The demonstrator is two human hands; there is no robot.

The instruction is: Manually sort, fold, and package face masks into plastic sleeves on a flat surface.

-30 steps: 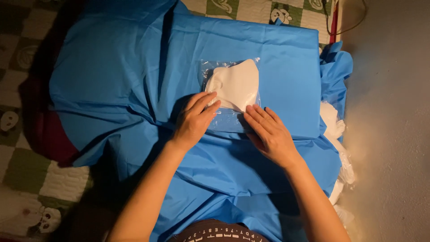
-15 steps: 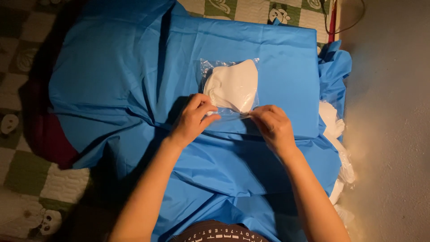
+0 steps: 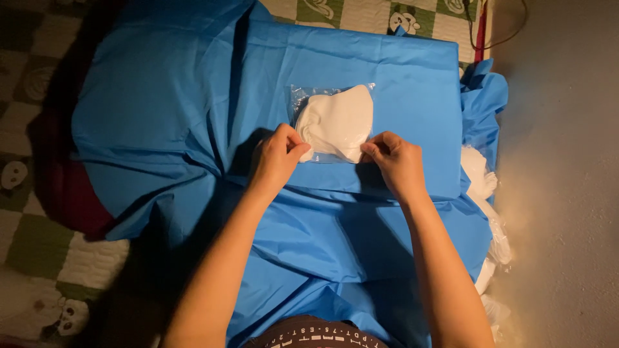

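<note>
Head view, left hand [image 3: 276, 156] and right hand [image 3: 394, 159] pinching clear pouch [image 3: 335, 122] near corners, long axis left-right

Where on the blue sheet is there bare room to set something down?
Free: the blue sheet left of the clear bag, and the strip above it. Crowded: the bag's near edge, pinched by the left hand and right hand; white pieces line the right edge.

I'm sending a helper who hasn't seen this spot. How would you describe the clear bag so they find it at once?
Start at the big blue sheet spread over the checked quilt. Near its middle lies the clear bag, pinched at its near corners by the left hand and right hand. It alone is see-through, with a white folded cloth inside.
</note>
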